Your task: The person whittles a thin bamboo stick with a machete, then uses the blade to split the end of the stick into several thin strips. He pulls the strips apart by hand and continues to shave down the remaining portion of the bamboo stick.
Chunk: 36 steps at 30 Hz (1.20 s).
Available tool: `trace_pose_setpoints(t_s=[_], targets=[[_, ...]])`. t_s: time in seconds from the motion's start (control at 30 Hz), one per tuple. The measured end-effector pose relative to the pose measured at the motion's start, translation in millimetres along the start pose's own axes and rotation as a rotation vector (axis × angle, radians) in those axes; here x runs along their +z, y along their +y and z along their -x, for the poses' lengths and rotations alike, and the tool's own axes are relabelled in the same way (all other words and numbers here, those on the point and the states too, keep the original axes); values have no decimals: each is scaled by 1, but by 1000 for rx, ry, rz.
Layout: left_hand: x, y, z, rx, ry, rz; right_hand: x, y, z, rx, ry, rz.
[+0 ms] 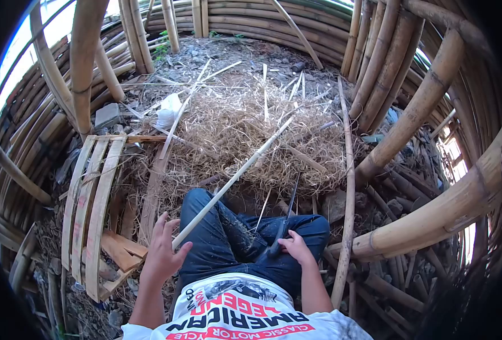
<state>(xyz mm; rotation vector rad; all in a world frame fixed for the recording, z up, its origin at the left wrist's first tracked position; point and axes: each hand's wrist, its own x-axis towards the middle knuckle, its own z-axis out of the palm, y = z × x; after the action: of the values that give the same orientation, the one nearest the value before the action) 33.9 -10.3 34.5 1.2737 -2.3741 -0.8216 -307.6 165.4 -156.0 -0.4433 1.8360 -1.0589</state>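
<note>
I sit on the ground in blue jeans with my knees forward. My left hand [164, 249] grips the near end of a long thin bamboo strip [234, 178] that runs up and to the right over a heap of dry shavings [251, 136]. My right hand [296, 247] rests on my right thigh and holds the handle of a long dark knife [285, 218], whose blade points away from me toward the shavings.
Thick bamboo poles [421, 107] lean at the right and lie stacked all around. Curved flat bamboo slats [89, 209] lie at my left with wood offcuts [120, 249]. A long thin pole [348, 187] lies beside my right leg. A stone block [107, 115] sits at far left.
</note>
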Motion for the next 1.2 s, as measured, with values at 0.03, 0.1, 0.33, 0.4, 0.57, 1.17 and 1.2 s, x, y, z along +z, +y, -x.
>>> trace_pose_setpoints(t_s=[0.03,0.1,0.33,0.4,0.57,1.17,1.2], targets=[[1,7,-7,54,-17,60,-5,-11,13,-24,2,170],[11,19,-23,164,-84,104,-11,-43,39,-85,-55,175],[55,93,-61,720,-353,435,15,-156,111,-738,-132,10],[67,105,-63,763,-325,496,28,-168,120,-827,-119,2],[85,106,-65,804,-302,684,53,-160,100,-1142,-170,-3],[88,59,-19,1224,-1087,1186,74,-171,132,-730,-1400,-125],[81,63,-23,1246,-1133,1201,74,-169,131,-734,-1418,-132]])
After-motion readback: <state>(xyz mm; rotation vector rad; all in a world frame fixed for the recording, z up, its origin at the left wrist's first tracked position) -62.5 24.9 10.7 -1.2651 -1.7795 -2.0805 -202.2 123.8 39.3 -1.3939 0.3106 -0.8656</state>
